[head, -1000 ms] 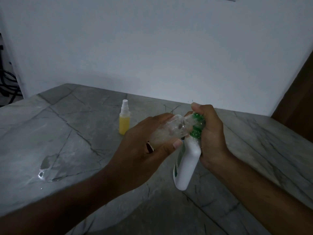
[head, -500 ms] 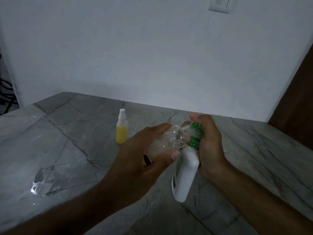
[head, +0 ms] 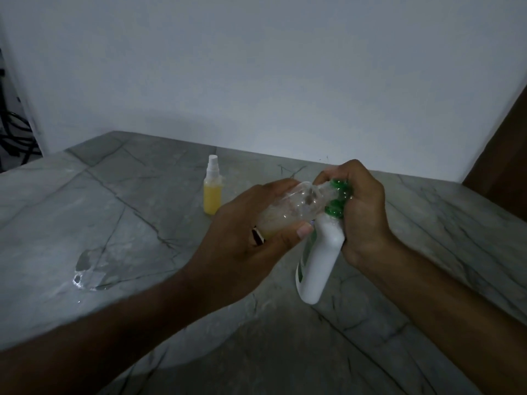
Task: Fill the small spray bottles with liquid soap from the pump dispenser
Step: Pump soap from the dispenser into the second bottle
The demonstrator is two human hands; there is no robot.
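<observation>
Grey marble-look tabletop [head: 85,209], dark veins, wet puddle [head: 91,266] near its left side. Plain white wall [head: 256,67] behind. Dark cables [head: 14,138] far left, brown wooden panel [head: 502,155] far right.

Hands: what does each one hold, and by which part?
Left hand grips the clear small bottle round its body; right hand grips the white pump dispenser at its green pump head.

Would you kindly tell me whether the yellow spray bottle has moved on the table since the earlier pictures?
No. The yellow spray bottle stands at the same spot beside the dark vein in the marble table; only the head camera shifted.
</observation>
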